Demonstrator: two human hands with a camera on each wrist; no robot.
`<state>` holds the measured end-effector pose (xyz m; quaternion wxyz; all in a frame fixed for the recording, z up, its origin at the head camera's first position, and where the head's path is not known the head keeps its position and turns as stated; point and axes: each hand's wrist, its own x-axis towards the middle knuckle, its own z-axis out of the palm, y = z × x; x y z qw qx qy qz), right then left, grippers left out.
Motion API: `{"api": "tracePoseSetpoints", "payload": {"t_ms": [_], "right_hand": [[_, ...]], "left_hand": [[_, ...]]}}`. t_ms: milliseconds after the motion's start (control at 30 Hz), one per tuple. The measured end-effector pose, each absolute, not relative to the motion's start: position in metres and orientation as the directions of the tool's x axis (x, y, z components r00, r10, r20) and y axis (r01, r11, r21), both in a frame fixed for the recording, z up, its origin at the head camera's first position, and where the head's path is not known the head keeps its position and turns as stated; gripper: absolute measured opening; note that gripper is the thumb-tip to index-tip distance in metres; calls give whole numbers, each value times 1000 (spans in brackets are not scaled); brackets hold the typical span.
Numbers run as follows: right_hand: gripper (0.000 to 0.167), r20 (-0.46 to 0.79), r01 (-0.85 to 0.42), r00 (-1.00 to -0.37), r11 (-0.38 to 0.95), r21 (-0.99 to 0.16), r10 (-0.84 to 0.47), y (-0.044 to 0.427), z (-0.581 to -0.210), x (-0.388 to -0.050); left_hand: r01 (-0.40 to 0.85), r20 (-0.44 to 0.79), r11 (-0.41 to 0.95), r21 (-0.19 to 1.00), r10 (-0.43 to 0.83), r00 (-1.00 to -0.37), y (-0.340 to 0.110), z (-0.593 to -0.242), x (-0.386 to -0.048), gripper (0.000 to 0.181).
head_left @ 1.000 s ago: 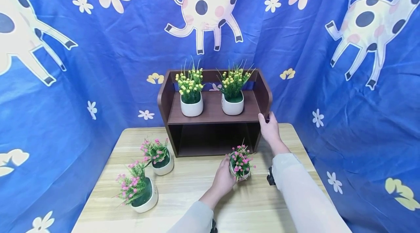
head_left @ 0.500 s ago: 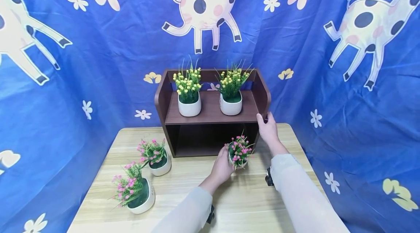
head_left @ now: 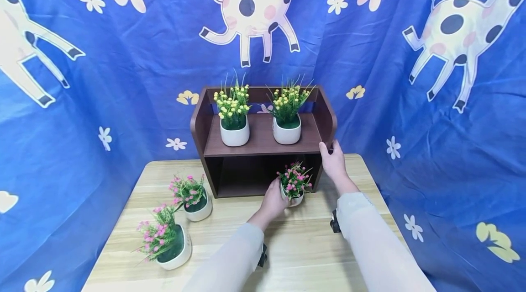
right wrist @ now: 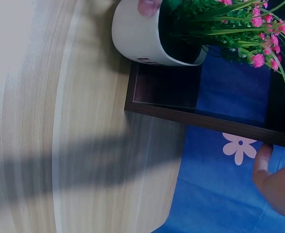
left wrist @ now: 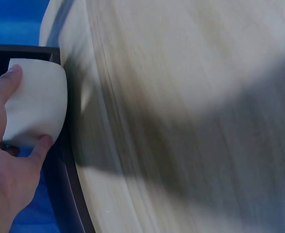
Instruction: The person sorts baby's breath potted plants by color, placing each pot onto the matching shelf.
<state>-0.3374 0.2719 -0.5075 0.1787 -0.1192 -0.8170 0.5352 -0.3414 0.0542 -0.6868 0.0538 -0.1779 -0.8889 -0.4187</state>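
My left hand [head_left: 274, 199] grips a potted plant with pink flowers [head_left: 296, 181] at the front right of the dark brown shelf [head_left: 260, 149], by the lower compartment's opening. In the left wrist view, thumb and a fingertip lie on the white pot [left wrist: 39, 99]. My right hand [head_left: 334, 163] holds the shelf's right side panel near the middle board, and the right wrist view shows its thumb at the panel edge [right wrist: 210, 124]. Its other fingers are mostly hidden. Two white pots with yellow flowers, one left [head_left: 235, 135] and one right [head_left: 286, 133], stand upright on the upper board.
Two more pink-flowered pots are on the wooden table [head_left: 304, 255] left of the shelf: one nearer the shelf [head_left: 199, 212], one nearer the front [head_left: 176, 255]. A blue curtain [head_left: 164, 77] with printed giraffes and flowers closes off the back and sides.
My left hand has moved the pink-flowered pot away from me, from in front of the shelf to the lower compartment's opening. My right hand stays on the side panel. The head view shifted slightly.
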Motion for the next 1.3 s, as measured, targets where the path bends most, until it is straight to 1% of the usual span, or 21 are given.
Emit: {"api": "tracePoseSetpoints", "payload": {"t_ms": [67, 167, 200, 333, 433, 467, 533, 667, 767, 933, 1000, 1167, 1233, 1300], "right_hand": [[35, 157, 6, -910, 390, -921, 384, 272, -508, -337], [37, 148, 10, -912, 383, -924, 382, 273, -509, -338], [37, 148, 11, -912, 383, -924, 382, 273, -509, -338], [36, 155, 9, -909, 389, -921, 386, 274, -509, -339], [36, 162, 5, -909, 398, -918, 385, 276, -507, -340], [36, 162, 6, -909, 400, -916, 384, 276, -507, -340], [37, 160, 7, -910, 401, -916, 383, 276, -506, -341], [36, 158, 8, -909, 394, -919, 386, 276, -508, -342], [35, 152, 14, -908, 392, -920, 389, 274, -511, -341], [35, 140, 20, -913, 384, -923, 384, 272, -515, -337], [35, 136, 19, -914, 373, -927, 383, 272, -515, -337], [34, 140, 8, -910, 355, -935, 391, 273, -513, -339], [34, 141, 6, -909, 349, -937, 393, 272, -512, -340], [34, 139, 7, -908, 345, -939, 396, 272, -511, -341]], "left_hand": [[312, 181, 568, 762, 276, -944, 51, -662, -331, 99], [231, 89, 551, 802, 272, -958, 50, -642, -326, 101], [218, 74, 559, 800, 268, -961, 50, -641, -326, 102], [174, 43, 563, 808, 238, -970, 55, -662, -339, 108], [191, 82, 569, 800, 212, -974, 61, -685, -353, 111], [194, 89, 567, 801, 207, -974, 64, -687, -355, 111], [251, 152, 602, 758, 212, -965, 65, -691, -359, 108], [286, 206, 640, 713, 198, -958, 70, -699, -369, 100], [256, 186, 649, 716, 176, -967, 73, -707, -376, 96], [170, 97, 668, 724, 144, -985, 75, -706, -374, 98], [149, 79, 668, 729, 135, -988, 77, -702, -373, 96], [180, 126, 664, 726, 130, -984, 83, -690, -376, 84], [192, 143, 683, 705, 129, -981, 85, -688, -379, 78], [190, 148, 693, 695, 120, -982, 88, -690, -384, 76]]}}
